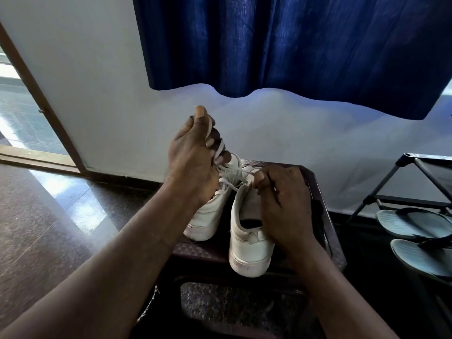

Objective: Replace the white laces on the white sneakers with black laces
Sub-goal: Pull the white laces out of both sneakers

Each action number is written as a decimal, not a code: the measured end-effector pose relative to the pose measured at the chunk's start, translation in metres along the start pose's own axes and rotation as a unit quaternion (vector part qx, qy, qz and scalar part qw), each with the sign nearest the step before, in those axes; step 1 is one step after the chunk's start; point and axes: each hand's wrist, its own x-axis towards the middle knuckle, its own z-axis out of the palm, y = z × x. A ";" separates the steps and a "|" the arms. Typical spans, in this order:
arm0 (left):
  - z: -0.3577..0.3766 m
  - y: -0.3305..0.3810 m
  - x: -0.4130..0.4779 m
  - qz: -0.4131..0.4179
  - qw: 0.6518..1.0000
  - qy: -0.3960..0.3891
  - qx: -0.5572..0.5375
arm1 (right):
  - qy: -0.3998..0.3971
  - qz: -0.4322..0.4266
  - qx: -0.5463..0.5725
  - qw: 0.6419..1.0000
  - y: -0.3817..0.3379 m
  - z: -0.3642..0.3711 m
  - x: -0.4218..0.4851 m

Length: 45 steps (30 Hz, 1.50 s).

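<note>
Step in hand: judged to be unlacing, drawing the white lace (pixel 232 176) out of a sneaker before any black lace goes in.
Left hand (pixel 193 162): raised above the sneakers, thumb up, fingers curled round gathered turns of the white lace.
Right hand (pixel 286 204): rests against the near sneaker (pixel 247 250) at its collar; thumb and forefinger pinch the lace at the top of the throat.
Lace path: runs taut from the left hand down to the right-hand pinch, crossing itself above the throat. Which eyelets it occupies cannot be told.
Method: hold the sneaker down with the right hand. Free one eyelet row at a time. Pull in line with the eyelet, not across it. Keep the slack gathered in the left hand so that it does not knot.
Risk: a sharp upward pull may lift or tip the sneaker.
Progress: early, by judgement; no black lace shows in either sneaker.
Appearance: both sneakers are plain white with a pale sole band; the near one shows a dark interior and a small heel tab. The lace is flat and white.
Location: the near sneaker and the far sneaker (pixel 208 216) stand side by side, heels toward the person, on a dark patterned worktop (pixel 198 248).
</note>
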 end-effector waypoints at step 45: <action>-0.007 0.002 0.000 0.182 0.932 -0.060 0.307 | -0.055 0.023 0.007 0.998 -0.001 0.001 0.009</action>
